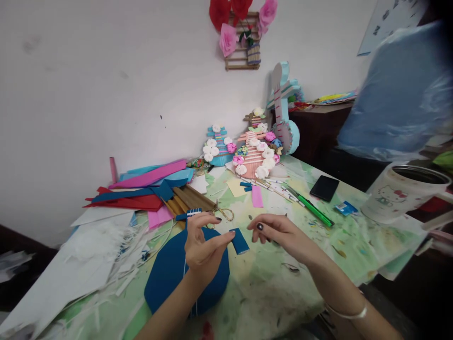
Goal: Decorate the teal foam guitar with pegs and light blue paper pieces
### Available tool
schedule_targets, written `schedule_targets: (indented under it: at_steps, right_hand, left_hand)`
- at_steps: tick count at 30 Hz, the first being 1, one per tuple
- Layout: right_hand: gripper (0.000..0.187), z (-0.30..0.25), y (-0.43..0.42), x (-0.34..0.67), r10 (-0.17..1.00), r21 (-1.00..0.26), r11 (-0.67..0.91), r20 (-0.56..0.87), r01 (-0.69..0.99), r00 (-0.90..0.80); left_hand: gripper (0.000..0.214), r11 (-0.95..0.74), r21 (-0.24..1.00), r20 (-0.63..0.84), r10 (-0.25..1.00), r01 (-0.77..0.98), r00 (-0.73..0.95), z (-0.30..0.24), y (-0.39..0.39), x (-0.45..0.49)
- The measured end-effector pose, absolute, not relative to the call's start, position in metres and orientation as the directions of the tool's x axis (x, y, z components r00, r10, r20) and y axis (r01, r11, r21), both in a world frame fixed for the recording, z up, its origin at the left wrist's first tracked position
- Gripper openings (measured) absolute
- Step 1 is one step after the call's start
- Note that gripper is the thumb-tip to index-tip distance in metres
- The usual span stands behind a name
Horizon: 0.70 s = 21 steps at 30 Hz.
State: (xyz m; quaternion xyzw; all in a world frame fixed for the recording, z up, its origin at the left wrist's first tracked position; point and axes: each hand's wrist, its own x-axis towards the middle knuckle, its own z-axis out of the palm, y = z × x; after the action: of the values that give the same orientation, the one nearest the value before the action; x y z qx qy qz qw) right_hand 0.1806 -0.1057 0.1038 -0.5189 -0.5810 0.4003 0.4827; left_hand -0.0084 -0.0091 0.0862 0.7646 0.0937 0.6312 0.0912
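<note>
My left hand (203,245) is held over a large blue paper-covered shape (161,276) with rounded corners and thin white lines down its middle. Its thumb and index finger are spread apart, with nothing between them. The thumb tip overlaps the corner of a small blue rectangular piece (240,242); whether it touches is unclear. To the right of that piece, my right hand (279,232) hovers with loosely bent fingers, and no object shows in it. A narrow blue neck with white stripes (194,213) extends beyond the large shape, partly behind my left hand.
Coloured paper strips (152,177), white scraps (120,245) and gold-handled scissors (226,213) lie left and beyond. A green utility knife (314,210), black phone (324,188) and white mug (389,198) are rightward. Flower-decorated instrument models (253,156) stand against the wall.
</note>
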Motion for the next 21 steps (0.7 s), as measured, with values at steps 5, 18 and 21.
schedule_targets:
  at_steps: [5, 18, 21]
  right_hand:
    - [0.027, 0.113, -0.080, 0.157, 0.972, -0.978, 0.121, 0.151, -0.168, -0.178]
    - [0.063, 0.095, -0.061, 0.156, 0.927, -0.914, -0.092, 0.066, -0.394, -0.369]
    - [0.071, 0.099, -0.062, 0.159, 0.955, -0.889, 0.036, 0.165, -0.457, -0.246]
  left_hand:
    - [0.026, -0.972, 0.228, 0.936, 0.236, 0.064, 0.261, 0.087, -0.014, -0.018]
    - [0.021, -0.803, 0.448, 0.597, 0.595, 0.393, 0.538, 0.092, 0.010, -0.064]
    - [0.014, -0.640, 0.557, 0.526, 0.765, 0.530, 0.372, 0.084, 0.022, -0.095]
